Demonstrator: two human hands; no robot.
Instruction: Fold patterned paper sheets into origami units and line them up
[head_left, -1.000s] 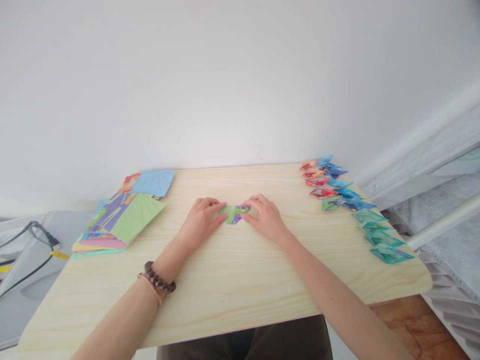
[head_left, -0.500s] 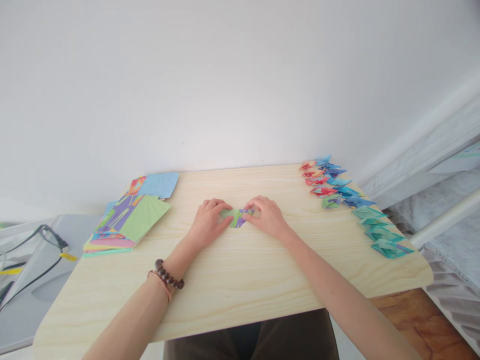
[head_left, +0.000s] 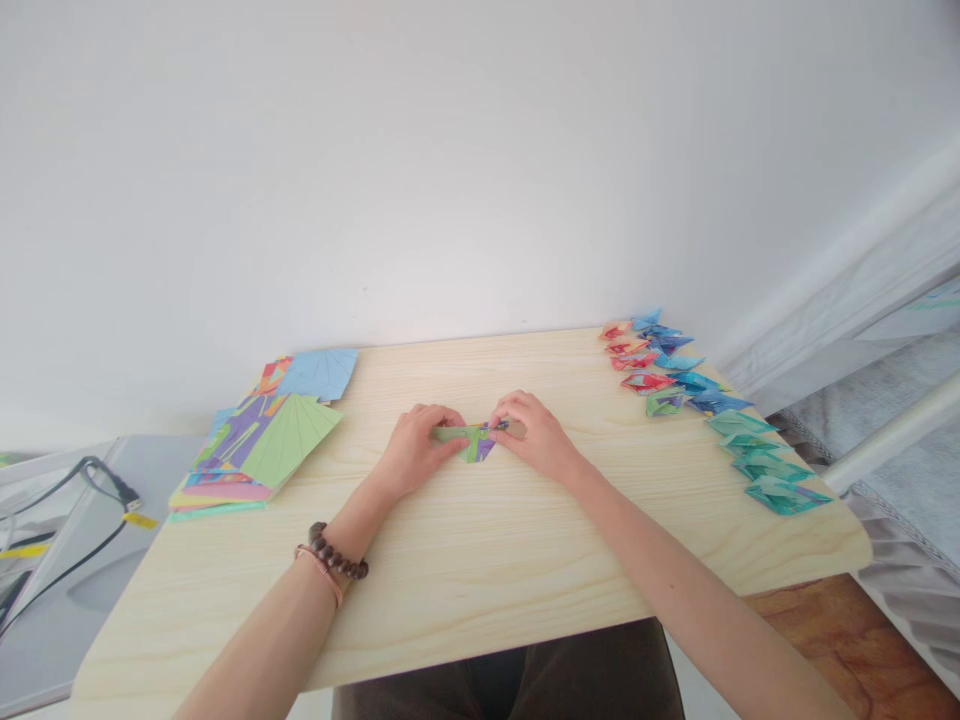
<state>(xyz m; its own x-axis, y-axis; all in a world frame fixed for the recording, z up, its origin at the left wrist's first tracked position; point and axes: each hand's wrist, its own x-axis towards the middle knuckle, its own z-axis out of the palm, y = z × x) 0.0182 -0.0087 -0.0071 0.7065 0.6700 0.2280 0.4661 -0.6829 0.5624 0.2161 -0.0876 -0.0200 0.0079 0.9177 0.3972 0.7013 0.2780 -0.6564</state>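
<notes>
A small folded piece of green and purple origami paper [head_left: 477,444] is held between my two hands over the middle of the wooden table [head_left: 480,570]. My left hand [head_left: 421,445] pinches its left end between thumb and fingers. At its right end, the thumb and fingertips of my right hand [head_left: 531,428] are closed on the paper. The fingers hide both ends of it. A beaded bracelet [head_left: 337,552] and a thin band are on my left wrist.
Patterned paper sheets [head_left: 262,435] lie piled at the table's left. Several folded paper boats [head_left: 784,494], red, blue and green, stand in rows along the right side. A pale wall [head_left: 480,180] rises behind the table. Cables [head_left: 112,480] lie on a grey surface at left.
The upper edge of the paper has tilted, showing a narrower strip between my fingers. Both hands stay nearly in place, still pinching it. The view has shifted slightly.
</notes>
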